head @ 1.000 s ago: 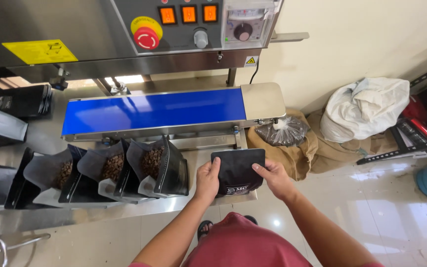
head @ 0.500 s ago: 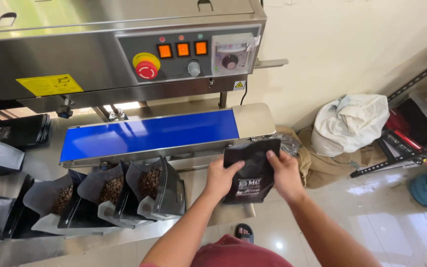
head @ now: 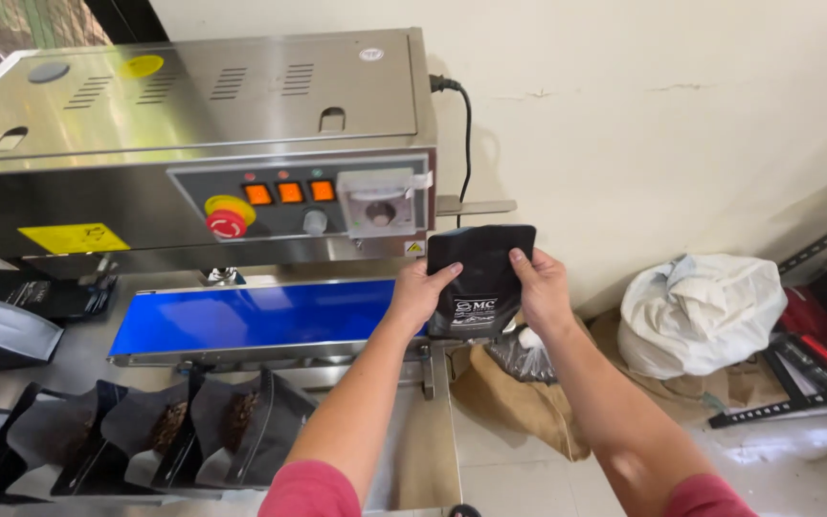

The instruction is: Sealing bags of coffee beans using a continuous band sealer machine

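Black pouch [head: 481, 278] upright (long axis vertical), left hand [head: 420, 292] and right hand [head: 540, 287] clasped on its sides

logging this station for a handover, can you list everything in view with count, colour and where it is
black pouch: 1, black with a pale label, held upright in both hands at the right end of the belt
sealing machine: 1, steel, rear left
red stop button: 1, on its front panel
orange lit buttons: 3, right of the stop button
conveyor belt: 1, blue, below the panel
open pouches: at least 3, black, front left, two showing brown contents
flat pouches: black, count unclear, far left
white sack: 1, floor at right
brown sack: 1, floor below the pouch
left hand: on the pouch's left edge
right hand: on its right edge
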